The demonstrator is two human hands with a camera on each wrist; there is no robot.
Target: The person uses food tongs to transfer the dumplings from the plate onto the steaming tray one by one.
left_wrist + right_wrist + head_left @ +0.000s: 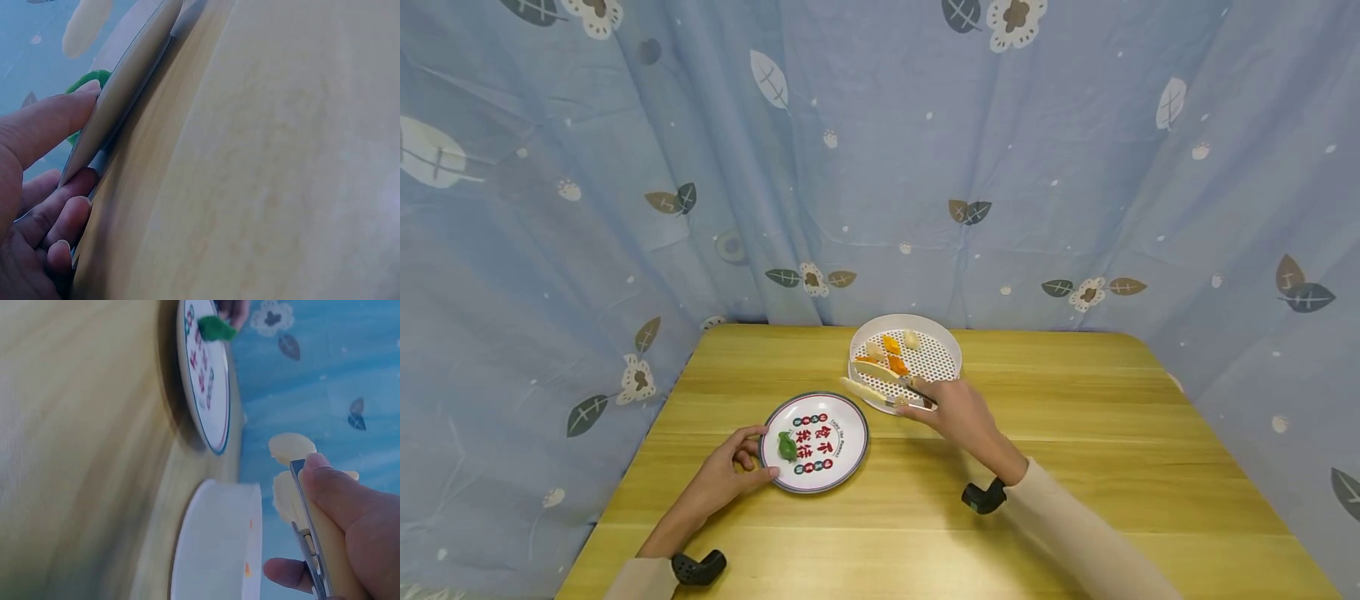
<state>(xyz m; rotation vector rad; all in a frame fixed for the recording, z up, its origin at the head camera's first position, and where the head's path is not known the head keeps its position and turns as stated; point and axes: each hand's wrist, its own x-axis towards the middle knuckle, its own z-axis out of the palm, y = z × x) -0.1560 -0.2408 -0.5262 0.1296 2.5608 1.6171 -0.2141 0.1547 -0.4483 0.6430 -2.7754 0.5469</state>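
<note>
My left hand [724, 477] holds the near left rim of a round white plate [850, 450], its thumb over the rim and fingers curled beneath. Red characters are printed on the plate. A small green dumpling-shaped piece [787, 447] sits on its left side, near the thumb. My right hand [961, 419] grips tongs [874, 372] with cream-coloured ends and metal on the handle [306, 540]. Their two ends stand apart over the left part of a round white perforated basket [938, 360]. In the basket lie orange pieces [891, 344] and cream dumpling-like pieces [912, 340].
Both things are on a wooden table [1075, 433]; the basket stands near its back edge, behind and right of the plate. A blue patterned curtain [880, 167] hangs behind the table. Each wrist wears a black device [698, 568].
</note>
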